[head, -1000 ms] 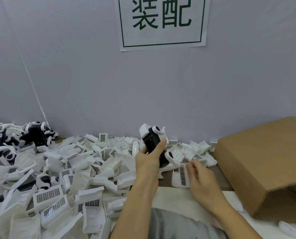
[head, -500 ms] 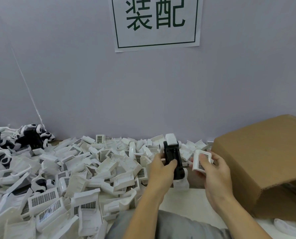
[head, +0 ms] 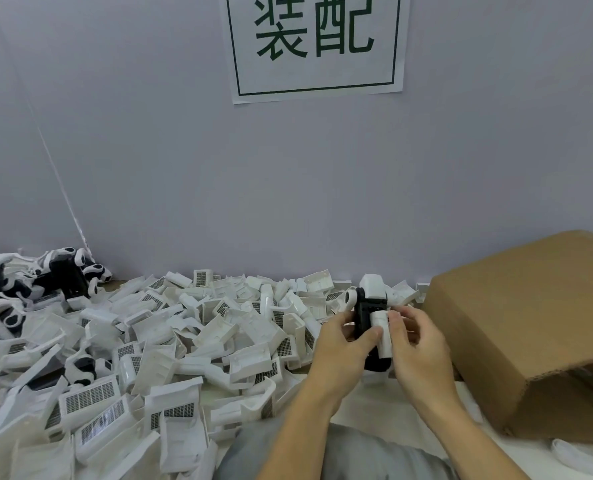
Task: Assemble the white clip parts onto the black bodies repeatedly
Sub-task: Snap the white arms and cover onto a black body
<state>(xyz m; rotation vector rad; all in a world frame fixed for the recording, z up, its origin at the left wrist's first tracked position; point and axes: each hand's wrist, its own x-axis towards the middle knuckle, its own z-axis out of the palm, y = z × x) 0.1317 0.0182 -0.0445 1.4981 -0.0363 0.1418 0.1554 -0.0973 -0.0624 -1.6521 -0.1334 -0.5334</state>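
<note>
My left hand (head: 343,344) grips a black body (head: 364,315) held upright, with a white piece on its top end. My right hand (head: 418,341) holds a white clip part (head: 380,329) against the front of the black body, fingers curled around it. Both hands meet just left of the cardboard box. A big heap of loose white clip parts (head: 170,341) covers the table to the left of my hands.
A cardboard box (head: 530,323) lies on its side at the right, close to my right hand. Several black-and-white pieces (head: 46,275) are piled at the far left by the wall. A paper sign (head: 317,43) hangs on the wall.
My right hand picked a white clip part off the table, lifted it and brought it onto the black body. My left hand shifted right with the body.
</note>
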